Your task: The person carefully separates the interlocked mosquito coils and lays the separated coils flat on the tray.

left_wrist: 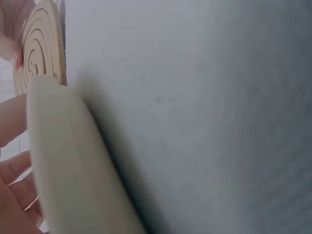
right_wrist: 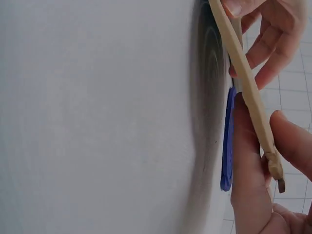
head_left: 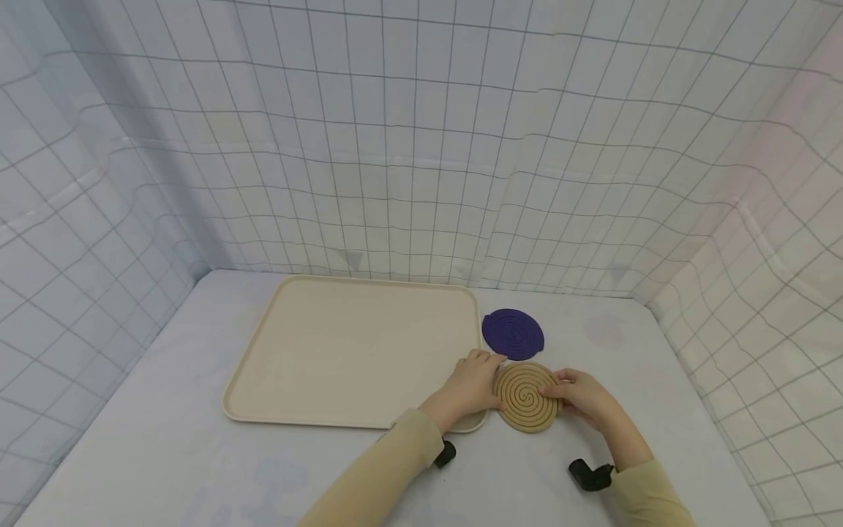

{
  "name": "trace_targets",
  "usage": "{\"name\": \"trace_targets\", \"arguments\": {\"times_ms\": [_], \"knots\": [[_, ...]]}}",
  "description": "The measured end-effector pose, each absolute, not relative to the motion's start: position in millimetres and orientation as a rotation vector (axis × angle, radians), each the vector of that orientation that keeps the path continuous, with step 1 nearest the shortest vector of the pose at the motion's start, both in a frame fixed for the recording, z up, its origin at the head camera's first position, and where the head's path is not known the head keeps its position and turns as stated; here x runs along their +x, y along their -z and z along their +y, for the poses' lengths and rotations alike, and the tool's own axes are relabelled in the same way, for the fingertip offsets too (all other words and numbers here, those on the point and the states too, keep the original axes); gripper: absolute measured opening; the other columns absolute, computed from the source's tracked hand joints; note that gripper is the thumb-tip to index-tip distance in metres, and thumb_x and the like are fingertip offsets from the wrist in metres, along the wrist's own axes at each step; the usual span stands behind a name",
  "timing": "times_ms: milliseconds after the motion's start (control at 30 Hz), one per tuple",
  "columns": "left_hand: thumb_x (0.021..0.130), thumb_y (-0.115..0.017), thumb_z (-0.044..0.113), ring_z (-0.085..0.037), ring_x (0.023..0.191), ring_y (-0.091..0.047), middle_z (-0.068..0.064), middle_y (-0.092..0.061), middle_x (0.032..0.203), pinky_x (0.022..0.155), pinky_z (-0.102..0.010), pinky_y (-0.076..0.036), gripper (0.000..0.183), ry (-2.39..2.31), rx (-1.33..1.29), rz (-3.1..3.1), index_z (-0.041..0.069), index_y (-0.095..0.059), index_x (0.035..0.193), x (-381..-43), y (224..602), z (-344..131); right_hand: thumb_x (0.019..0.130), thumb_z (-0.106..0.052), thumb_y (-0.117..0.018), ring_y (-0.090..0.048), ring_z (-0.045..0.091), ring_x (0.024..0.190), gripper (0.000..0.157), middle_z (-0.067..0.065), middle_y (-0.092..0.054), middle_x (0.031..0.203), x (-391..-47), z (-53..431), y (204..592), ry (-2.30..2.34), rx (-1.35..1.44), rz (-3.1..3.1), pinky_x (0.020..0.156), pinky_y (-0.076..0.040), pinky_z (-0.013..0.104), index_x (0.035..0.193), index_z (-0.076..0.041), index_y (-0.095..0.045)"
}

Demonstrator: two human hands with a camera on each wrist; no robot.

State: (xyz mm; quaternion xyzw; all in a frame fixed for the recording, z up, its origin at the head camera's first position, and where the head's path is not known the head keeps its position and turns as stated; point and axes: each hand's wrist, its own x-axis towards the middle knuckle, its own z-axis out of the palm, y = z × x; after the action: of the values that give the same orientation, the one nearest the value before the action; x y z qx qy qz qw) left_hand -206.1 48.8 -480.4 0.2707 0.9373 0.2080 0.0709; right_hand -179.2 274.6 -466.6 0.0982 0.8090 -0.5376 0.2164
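A tan disc with spiral grooves (head_left: 527,396) is raised and tilted above the table beside the tray's right edge. My right hand (head_left: 582,399) pinches its right rim, thumb on the upper face and fingers beneath. The right wrist view shows the disc (right_wrist: 243,83) edge-on, with a small dark-ended tab. My left hand (head_left: 469,384) reaches across the tray corner to the disc's left rim. Its thumb and fingers are spread, their tips right at the rim. A purple spiral disc (head_left: 514,334) of similar kind lies flat just beyond.
A large beige tray (head_left: 369,344) lies left of the discs, its rim (left_wrist: 73,156) close under the left wrist. White cloth (head_left: 165,468) covers the table. Gridded white curtains (head_left: 421,183) enclose the back and sides. Black wrist camera mounts (head_left: 589,476) hang by both wrists.
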Motion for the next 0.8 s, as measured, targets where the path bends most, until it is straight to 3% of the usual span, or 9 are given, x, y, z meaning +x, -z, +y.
{"name": "trace_targets", "arguments": {"times_ms": [200, 433, 633, 800], "knots": [[0.084, -0.078, 0.035, -0.025, 0.129, -0.051, -0.004, -0.063, 0.131, 0.108, -0.040, -0.043, 0.064, -0.939, 0.730, 2.729, 0.011, -0.054, 0.139, -208.4, 479.9, 43.1, 0.092, -0.015, -0.067, -0.064, 0.008, 0.077, 0.051, 0.000, -0.066, 0.090, -177.6, 275.8, 468.2, 1.665, 0.210, 2.135, 0.070, -0.056, 0.023, 0.130, 0.012, -0.045], [0.087, -0.076, 0.030, -0.025, 0.112, -0.066, -0.014, -0.069, 0.121, 0.098, -0.038, -0.051, 0.054, -1.522, 0.495, 2.333, 0.009, -0.056, 0.132, -206.2, 466.3, 31.0, 0.094, -0.017, -0.066, -0.064, 0.005, 0.088, 0.061, -0.002, -0.065, 0.102, -175.0, 266.8, 459.6, 1.814, 0.147, 2.008, 0.079, -0.055, 0.019, 0.140, 0.012, -0.037], [0.084, -0.078, 0.023, -0.020, 0.099, -0.069, -0.020, -0.068, 0.121, 0.083, -0.031, -0.057, 0.053, -1.701, 0.361, 2.152, 0.007, -0.056, 0.130, -205.0, 461.6, 20.3, 0.096, -0.014, -0.063, -0.065, 0.004, 0.091, 0.060, -0.003, -0.065, 0.105, -172.6, 249.8, 451.0, 1.893, 0.141, 1.951, 0.081, -0.055, 0.018, 0.142, 0.012, -0.034], [0.084, -0.078, 0.021, -0.014, 0.084, -0.069, -0.017, -0.072, 0.111, 0.072, -0.028, -0.058, 0.051, -1.783, 0.301, 2.101, 0.005, -0.057, 0.128, -199.0, 457.8, 6.7, 0.095, -0.014, -0.064, -0.065, 0.005, 0.085, 0.052, -0.004, -0.067, 0.099, -169.4, 230.1, 445.9, 1.914, 0.114, 2.010, 0.077, -0.055, 0.020, 0.134, 0.013, -0.041]]}}
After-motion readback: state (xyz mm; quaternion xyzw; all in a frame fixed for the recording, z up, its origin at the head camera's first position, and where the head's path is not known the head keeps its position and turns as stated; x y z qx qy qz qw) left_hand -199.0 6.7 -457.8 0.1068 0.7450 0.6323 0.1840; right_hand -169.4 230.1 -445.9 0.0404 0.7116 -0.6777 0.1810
